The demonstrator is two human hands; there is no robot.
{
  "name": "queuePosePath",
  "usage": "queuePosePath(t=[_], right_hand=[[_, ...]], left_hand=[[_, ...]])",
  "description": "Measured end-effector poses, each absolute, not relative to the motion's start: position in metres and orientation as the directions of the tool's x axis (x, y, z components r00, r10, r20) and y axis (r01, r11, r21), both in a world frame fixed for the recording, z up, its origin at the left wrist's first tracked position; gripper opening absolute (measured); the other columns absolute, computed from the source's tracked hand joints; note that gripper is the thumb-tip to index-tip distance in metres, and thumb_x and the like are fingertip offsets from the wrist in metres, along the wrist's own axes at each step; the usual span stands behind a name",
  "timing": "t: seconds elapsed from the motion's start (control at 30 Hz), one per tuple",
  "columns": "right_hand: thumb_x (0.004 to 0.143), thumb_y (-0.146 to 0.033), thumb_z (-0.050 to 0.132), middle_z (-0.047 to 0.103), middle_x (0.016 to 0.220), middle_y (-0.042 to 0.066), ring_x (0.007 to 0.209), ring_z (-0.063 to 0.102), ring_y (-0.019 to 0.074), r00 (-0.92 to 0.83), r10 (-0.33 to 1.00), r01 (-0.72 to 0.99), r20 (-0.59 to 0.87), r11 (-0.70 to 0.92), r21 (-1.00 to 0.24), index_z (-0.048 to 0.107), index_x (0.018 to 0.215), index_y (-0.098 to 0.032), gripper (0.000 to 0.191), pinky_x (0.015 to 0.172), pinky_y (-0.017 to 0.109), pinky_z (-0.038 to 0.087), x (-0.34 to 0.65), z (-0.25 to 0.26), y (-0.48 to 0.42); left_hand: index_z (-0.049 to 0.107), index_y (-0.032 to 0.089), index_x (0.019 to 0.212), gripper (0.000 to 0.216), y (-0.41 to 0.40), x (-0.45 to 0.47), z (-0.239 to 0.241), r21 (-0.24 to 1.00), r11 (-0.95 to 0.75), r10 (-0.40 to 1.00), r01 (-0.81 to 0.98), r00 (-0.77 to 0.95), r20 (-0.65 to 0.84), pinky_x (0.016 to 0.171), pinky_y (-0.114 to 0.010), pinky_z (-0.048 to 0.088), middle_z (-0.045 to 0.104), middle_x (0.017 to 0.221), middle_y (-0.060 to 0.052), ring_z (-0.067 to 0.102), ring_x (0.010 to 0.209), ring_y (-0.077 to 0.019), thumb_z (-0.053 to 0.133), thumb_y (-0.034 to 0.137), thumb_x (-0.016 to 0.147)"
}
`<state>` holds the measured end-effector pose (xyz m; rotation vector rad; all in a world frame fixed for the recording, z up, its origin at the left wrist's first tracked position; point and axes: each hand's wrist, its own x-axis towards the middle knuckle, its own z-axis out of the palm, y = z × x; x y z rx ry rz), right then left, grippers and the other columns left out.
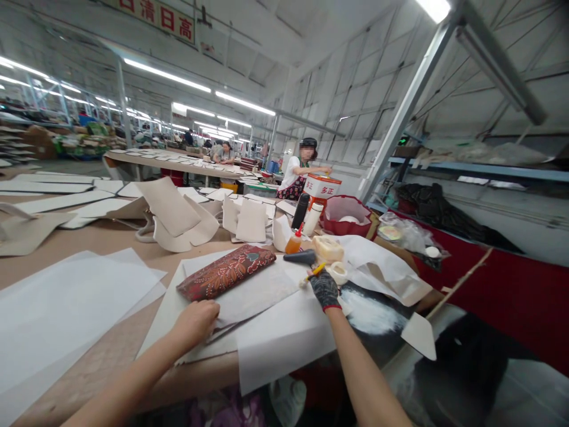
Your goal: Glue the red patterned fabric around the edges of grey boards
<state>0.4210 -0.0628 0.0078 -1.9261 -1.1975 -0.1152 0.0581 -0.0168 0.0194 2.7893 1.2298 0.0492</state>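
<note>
My left hand (pixel 196 321) is bare and rests with curled fingers on a stack of white and grey paper sheets (pixel 262 296), pressing them down near the table's front edge. Just beyond it lies a dark red patterned flat piece (pixel 226 271). My right hand (pixel 324 289) wears a dark glove with a red cuff and is closed round a yellow-handled brush (pixel 312 274), whose tip points left over the grey sheet. A tape roll (pixel 338 271) sits right beside that hand.
An orange glue bottle (pixel 294 242), a dark bottle (pixel 301 211), a white bottle (pixel 312 218) and a red basin (pixel 347 214) stand behind. Beige cut pieces (pixel 178 216) cover the far table. White sheets (pixel 66 302) lie left. A person (pixel 299 169) works behind.
</note>
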Motion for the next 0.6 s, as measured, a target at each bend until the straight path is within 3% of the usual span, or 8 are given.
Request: queuePosePath(t=[0.1, 0.23, 0.33, 0.43, 0.5, 0.6], right_hand=[[0.072, -0.044, 0.056, 0.068, 0.073, 0.008, 0.071, 0.065, 0.0213, 0.544, 0.717, 0.734, 0.436, -0.155, -0.661, 0.06, 0.074, -0.018, 0.026, 0.069, 0.031, 0.05, 0.433, 0.01, -0.069], [0.068, -0.045, 0.058, 0.065, 0.075, 0.012, 0.081, 0.062, 0.0264, 0.637, 0.626, 0.669, 0.45, -0.159, -0.726, 0.055, 0.069, -0.018, 0.027, 0.08, 0.04, 0.046, 0.436, 0.021, -0.078], [0.072, -0.047, 0.052, 0.057, 0.06, 0.006, 0.064, 0.058, 0.0215, 0.63, 0.681, 0.531, 0.374, -0.026, -0.847, 0.046, 0.06, -0.022, 0.028, 0.067, 0.037, 0.048, 0.409, 0.029, -0.083], [0.072, -0.042, 0.046, 0.041, 0.047, -0.004, 0.044, 0.043, 0.013, 0.414, 0.889, 0.172, 0.195, 0.134, -0.976, 0.042, 0.059, -0.023, 0.023, 0.049, 0.028, 0.042, 0.357, 0.027, -0.086], [0.068, -0.039, 0.047, 0.034, 0.045, -0.007, 0.04, 0.034, 0.01, 0.223, 0.969, -0.08, 0.107, 0.128, -0.989, 0.044, 0.061, -0.023, 0.018, 0.043, 0.024, 0.036, 0.32, 0.023, -0.088], [0.066, -0.039, 0.049, 0.033, 0.044, -0.007, 0.039, 0.033, 0.0089, 0.069, 0.996, -0.177, 0.06, 0.071, -0.982, 0.05, 0.063, -0.021, 0.018, 0.041, 0.022, 0.034, 0.274, 0.019, -0.088]], left_hand=[[0.062, 0.02, 0.076, 0.022, -0.005, 0.057, 0.026, 0.181, -0.614, 0.785, 0.768, 0.618, 0.044, 0.069, -0.028, 0.04, 0.066, 0.086, -0.006, 0.061, 0.083, -0.02, 0.041, 0.019, 0.081], [0.06, 0.022, 0.076, 0.019, 0.007, 0.055, 0.034, 0.311, -0.532, 0.839, 0.787, 0.539, 0.074, 0.07, -0.024, 0.039, 0.067, 0.087, -0.003, 0.06, 0.084, -0.0169, 0.042, 0.019, 0.081], [0.06, 0.021, 0.082, 0.018, 0.008, 0.054, 0.033, 0.324, -0.501, 0.861, 0.802, 0.5, 0.094, 0.071, -0.024, 0.04, 0.067, 0.091, -0.003, 0.06, 0.085, -0.0172, 0.041, 0.019, 0.082], [0.059, 0.021, 0.087, 0.02, 0.003, 0.055, 0.028, 0.324, -0.526, 0.846, 0.786, 0.522, 0.107, 0.073, -0.024, 0.041, 0.067, 0.093, -0.004, 0.061, 0.087, -0.017, 0.041, 0.016, 0.08], [0.059, 0.021, 0.089, 0.021, -0.003, 0.056, 0.026, 0.338, -0.529, 0.844, 0.779, 0.524, 0.113, 0.073, -0.023, 0.041, 0.067, 0.094, -0.004, 0.061, 0.087, -0.0164, 0.041, 0.015, 0.079], [0.059, 0.022, 0.091, 0.023, -0.011, 0.056, 0.024, 0.363, -0.516, 0.848, 0.775, 0.524, 0.087, 0.074, -0.023, 0.041, 0.067, 0.096, -0.003, 0.061, 0.089, -0.0162, 0.041, 0.014, 0.078]])
